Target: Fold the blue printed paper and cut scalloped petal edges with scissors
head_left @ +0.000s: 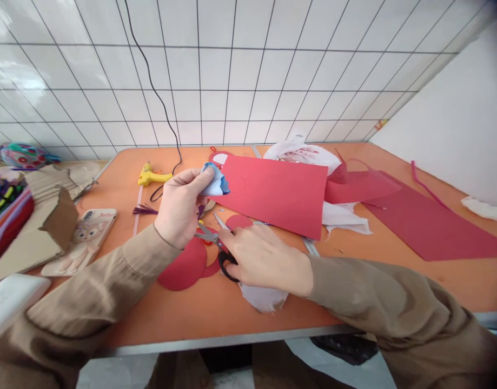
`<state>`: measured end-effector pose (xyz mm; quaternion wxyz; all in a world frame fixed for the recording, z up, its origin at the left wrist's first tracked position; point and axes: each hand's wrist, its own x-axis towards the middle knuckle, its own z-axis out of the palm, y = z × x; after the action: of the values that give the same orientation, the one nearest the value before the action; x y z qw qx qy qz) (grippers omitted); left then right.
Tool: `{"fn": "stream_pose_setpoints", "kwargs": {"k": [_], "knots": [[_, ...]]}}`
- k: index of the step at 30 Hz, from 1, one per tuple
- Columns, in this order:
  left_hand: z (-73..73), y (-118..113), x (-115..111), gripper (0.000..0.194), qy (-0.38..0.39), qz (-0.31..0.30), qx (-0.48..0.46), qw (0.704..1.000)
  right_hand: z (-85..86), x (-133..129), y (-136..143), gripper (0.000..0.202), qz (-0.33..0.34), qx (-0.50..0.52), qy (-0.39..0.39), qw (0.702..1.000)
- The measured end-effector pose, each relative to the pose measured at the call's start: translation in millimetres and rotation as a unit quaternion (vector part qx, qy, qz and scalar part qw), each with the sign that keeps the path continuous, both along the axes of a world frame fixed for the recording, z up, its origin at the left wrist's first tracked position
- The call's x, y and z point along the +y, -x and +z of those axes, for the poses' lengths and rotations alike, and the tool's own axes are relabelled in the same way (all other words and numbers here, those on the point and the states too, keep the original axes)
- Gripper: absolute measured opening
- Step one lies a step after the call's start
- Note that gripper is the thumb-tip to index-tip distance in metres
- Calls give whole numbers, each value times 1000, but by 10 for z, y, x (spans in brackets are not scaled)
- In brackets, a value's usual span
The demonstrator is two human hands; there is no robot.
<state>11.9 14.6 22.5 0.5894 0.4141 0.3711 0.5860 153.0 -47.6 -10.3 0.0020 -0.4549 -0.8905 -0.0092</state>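
My left hand (181,205) pinches a small blue and white piece (216,181) with ragged edges between thumb and fingers. My right hand (262,256) holds scissors (209,235) with black handles, their blades parted and pointing up and left, below the blue piece and apart from it. Round red pieces (185,266) lie beneath the scissors. Behind both hands a large red sheet (276,192) rests on the orange table (163,319). A torn white scrap (263,298) sits just in front of my right hand.
A yellow glue gun (153,175) with a black cord stands back left. Further left are a phone (94,229), cardboard (45,227) and colourful fuzzy sticks (13,216). Dark red sheet (430,227), translucent red material (357,186) and a white plastic bag (305,154) lie to the right.
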Motion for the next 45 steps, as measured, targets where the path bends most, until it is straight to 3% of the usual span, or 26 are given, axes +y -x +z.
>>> {"fn": "stream_pose_setpoints", "kwargs": {"k": [7,11,20,30,36,39,42,45], "knots": [[-27,93,97,18,-86,95,13,992,-124,2,-4,26,34,-4,-32,999],[-42,58,69,17,-88,54,-19,994,-136,45,22,31,32,15,-5,999],[-124,60,113,21,-10,-55,-126,990,-136,74,23,27,55,20,-2,998],[-232,48,103,28,2,-111,-133,985,-99,38,82,31,28,9,25,999],[-190,80,80,30,-16,-206,-124,971,-116,65,47,25,48,16,13,999],[-188,92,71,31,-29,-241,-129,961,-84,85,13,16,70,16,63,995],[-198,97,67,29,-39,-241,-129,961,-39,119,-18,6,99,49,108,988],[-211,100,77,25,-39,-208,-116,970,-9,181,-35,7,91,168,152,970]]}}
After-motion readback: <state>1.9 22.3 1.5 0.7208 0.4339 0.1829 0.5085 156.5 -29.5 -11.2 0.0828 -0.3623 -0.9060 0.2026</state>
